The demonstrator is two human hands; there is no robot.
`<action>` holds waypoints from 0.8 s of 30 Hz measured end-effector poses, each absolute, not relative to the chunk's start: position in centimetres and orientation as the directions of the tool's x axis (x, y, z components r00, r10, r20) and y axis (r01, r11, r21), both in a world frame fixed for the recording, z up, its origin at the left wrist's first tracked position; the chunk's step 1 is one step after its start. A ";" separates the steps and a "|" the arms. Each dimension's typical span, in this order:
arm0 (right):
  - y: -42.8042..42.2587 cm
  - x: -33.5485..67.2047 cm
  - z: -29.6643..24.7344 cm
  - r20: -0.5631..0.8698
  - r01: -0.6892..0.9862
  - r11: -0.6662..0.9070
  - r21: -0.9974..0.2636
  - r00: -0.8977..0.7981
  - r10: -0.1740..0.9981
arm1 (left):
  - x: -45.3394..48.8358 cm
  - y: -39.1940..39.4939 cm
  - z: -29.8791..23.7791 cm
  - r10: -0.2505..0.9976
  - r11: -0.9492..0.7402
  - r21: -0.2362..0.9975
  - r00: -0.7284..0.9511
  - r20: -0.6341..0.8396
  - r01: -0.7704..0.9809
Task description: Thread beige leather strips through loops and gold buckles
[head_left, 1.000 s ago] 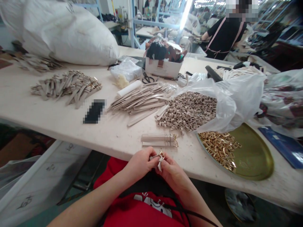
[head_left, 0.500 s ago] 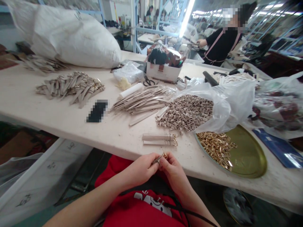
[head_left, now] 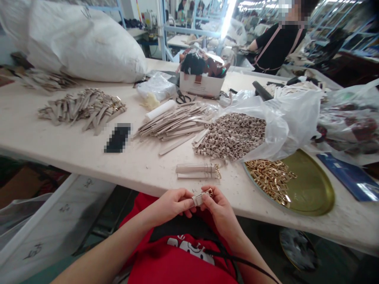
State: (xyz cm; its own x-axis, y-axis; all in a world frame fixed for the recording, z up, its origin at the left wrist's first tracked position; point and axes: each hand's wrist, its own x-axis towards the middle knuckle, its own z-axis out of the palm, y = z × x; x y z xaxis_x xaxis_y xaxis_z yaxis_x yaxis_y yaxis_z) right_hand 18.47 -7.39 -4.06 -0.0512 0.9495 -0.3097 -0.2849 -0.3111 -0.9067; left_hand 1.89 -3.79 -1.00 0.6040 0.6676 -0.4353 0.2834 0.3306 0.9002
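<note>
Between my hands, at the table's front edge, is a beige strap [head_left: 197, 199] with a gold buckle [head_left: 210, 193] at its right end. My left hand [head_left: 174, 203] pinches the strap's left part, and my right hand [head_left: 213, 201] grips it beside the buckle. The fingers partly hide the strap. Just beyond my hands lie several finished-looking buckled straps [head_left: 197, 171] side by side. Behind them are a pile of plain beige strips [head_left: 174, 124] and a heap of small beige loops [head_left: 232, 136]. Gold buckles [head_left: 268, 179] fill the left part of an olive-gold tray [head_left: 314, 193].
A heap of buckled straps [head_left: 84, 106] and a blurred dark object [head_left: 118, 138] lie left. Farther back are a big white sack [head_left: 83, 43], scissors [head_left: 182, 97] and a filled box [head_left: 201, 85]. A plastic bag [head_left: 291, 118] spreads right. A co-worker [head_left: 278, 45] stands behind the table.
My hands have shifted slightly apart, and more of the strap shows between them. The buckle has moved a little right. The whole view has tilted down slightly.
</note>
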 end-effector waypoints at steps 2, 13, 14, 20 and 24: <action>-7.5 18.4 -4.4 -0.310 -0.246 -0.316 -0.916 -0.065 0.949 | 2.0 -3.8 -1.2 0.658 0.383 0.889 0.602 -0.453 0.251; -8.0 18.2 -4.8 -0.306 -0.038 -0.305 -0.952 0.029 0.952 | 2.8 -4.1 -2.7 0.668 0.339 0.873 0.564 -0.485 0.350; -8.1 18.2 -4.9 -0.320 -0.053 -0.319 -0.946 0.011 0.947 | 2.9 -4.2 -2.8 0.665 0.326 0.874 0.570 -0.482 0.360; -8.9 18.4 -5.5 -0.288 0.000 -0.288 -0.958 0.000 0.958 | 2.5 -3.9 -2.6 0.592 0.383 0.848 0.607 -0.531 0.368; -9.3 18.4 -5.2 -0.206 0.146 -0.202 -0.968 -0.010 0.979 | 2.0 -4.2 -3.1 0.596 0.466 0.809 0.548 -0.586 0.358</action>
